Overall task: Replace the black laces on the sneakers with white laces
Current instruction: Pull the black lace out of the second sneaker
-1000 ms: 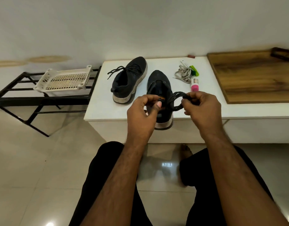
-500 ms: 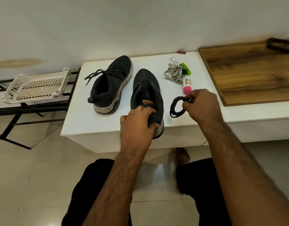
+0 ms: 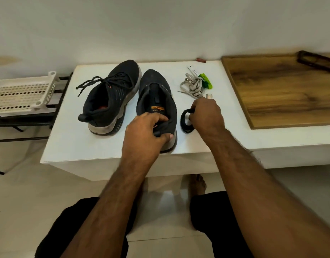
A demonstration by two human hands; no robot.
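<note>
His right hand [image 3: 205, 114] pinches the limp coiled black lace [image 3: 185, 121] on the white table [image 3: 97, 146]; left hand [image 3: 147, 131] grips the unlaced dark fabric sneaker's [image 3: 156, 97] soft heel collar, a sound hold

A home room: tiled floor [image 3: 21, 211], low white bench [image 3: 104, 157] (sneakers on it), metal rack [image 3: 26, 120].

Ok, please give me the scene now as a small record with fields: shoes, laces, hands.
left shoe: black laces in
right shoe: unlaced
black lace coil: on table, beside right shoe
white laces: bundled, unused
left hand: grips right shoe's heel
right hand: holds coil
</note>
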